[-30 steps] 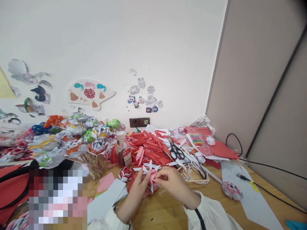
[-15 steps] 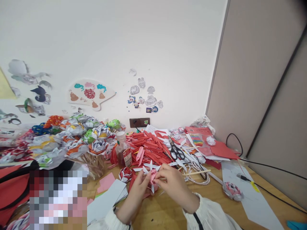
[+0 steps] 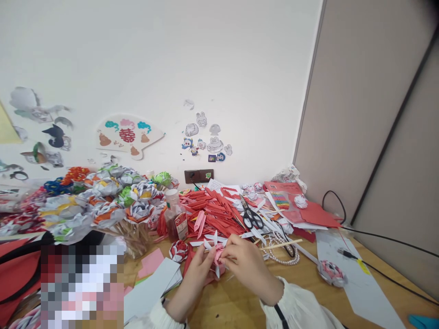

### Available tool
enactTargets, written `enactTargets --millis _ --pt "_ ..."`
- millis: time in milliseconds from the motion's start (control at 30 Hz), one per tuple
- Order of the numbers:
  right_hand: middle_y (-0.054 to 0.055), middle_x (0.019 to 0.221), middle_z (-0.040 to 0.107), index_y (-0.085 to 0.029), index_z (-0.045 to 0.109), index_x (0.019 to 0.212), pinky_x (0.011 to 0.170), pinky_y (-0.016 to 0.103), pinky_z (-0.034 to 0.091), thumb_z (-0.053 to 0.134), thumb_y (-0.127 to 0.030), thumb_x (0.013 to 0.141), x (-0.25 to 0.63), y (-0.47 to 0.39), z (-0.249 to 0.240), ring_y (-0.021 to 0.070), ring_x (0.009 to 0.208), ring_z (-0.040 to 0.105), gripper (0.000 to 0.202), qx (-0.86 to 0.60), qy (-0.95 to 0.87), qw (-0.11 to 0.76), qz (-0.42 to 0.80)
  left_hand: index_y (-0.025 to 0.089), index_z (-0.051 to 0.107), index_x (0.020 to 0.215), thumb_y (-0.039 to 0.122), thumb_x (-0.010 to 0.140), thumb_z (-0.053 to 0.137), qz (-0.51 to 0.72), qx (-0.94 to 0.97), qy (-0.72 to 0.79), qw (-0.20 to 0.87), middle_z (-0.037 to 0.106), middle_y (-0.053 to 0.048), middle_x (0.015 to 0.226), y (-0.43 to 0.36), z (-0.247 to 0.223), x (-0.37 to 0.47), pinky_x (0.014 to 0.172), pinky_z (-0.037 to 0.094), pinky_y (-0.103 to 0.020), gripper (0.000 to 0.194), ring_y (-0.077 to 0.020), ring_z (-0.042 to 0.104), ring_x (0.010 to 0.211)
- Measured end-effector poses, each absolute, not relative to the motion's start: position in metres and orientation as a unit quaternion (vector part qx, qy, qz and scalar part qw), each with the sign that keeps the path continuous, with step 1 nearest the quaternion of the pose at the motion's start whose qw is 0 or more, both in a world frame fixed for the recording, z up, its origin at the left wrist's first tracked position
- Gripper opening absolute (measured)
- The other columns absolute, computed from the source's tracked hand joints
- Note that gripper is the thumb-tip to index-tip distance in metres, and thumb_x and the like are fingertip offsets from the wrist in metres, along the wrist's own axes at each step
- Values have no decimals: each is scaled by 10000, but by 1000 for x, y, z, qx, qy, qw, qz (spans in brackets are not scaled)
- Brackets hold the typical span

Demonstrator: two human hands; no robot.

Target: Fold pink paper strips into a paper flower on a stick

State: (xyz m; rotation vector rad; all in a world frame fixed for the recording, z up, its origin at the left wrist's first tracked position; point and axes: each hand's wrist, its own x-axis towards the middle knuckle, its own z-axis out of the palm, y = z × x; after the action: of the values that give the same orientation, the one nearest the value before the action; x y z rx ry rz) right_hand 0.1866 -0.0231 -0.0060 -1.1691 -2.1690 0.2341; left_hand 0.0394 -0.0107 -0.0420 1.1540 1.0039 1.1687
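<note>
Between my two hands, low in the middle of the head view, is a paper flower with a pink centre and white pointed petals. My left hand is closed on its left side, thumb against the pink folds. My right hand pinches at the flower's right edge, fingers bunched together. A thin wooden stick sticks out to the right behind my right hand; whether it joins the flower is hidden. Close to my left hand lies a red and white paper flower.
Folded red paper strips are heaped behind my hands, with black scissors at their right. A bottle stands left of the heap, near many finished paper flowers. Pearl beads, a cable and a pink-white flower lie rightward.
Both hands stay at the flower with almost no movement. The view has shifted very slightly.
</note>
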Motion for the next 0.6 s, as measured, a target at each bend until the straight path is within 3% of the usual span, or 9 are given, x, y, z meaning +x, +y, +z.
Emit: enactTargets --millis 133,300,600 --pt "-23 808 544 -244 655 811 655 211 355 637 -206 738 188 -23 -3 119 754 520 84 -437 -833 324 101 175 504 906 563 622 611 518 491 442 543 532 59 585 -8 -44 38 427 377 -202 493 -95 489 452" --pt "-26 724 560 -226 661 733 628 203 341 544 -188 808 190 -22 -3 105 698 520 144 -423 -837 328 114 178 504 917 580 615 608 503 493 437 559 533 53 588 -4 -49 36 426 387 -213 514 -109 502 464" --pt "-24 706 573 -199 630 666 615 192 332 540 -148 801 187 -21 -4 99 677 520 171 -426 -829 343 113 187 487 938 583 618 598 492 490 440 569 513 63 576 -7 -47 37 416 376 -214 521 -106 488 440"
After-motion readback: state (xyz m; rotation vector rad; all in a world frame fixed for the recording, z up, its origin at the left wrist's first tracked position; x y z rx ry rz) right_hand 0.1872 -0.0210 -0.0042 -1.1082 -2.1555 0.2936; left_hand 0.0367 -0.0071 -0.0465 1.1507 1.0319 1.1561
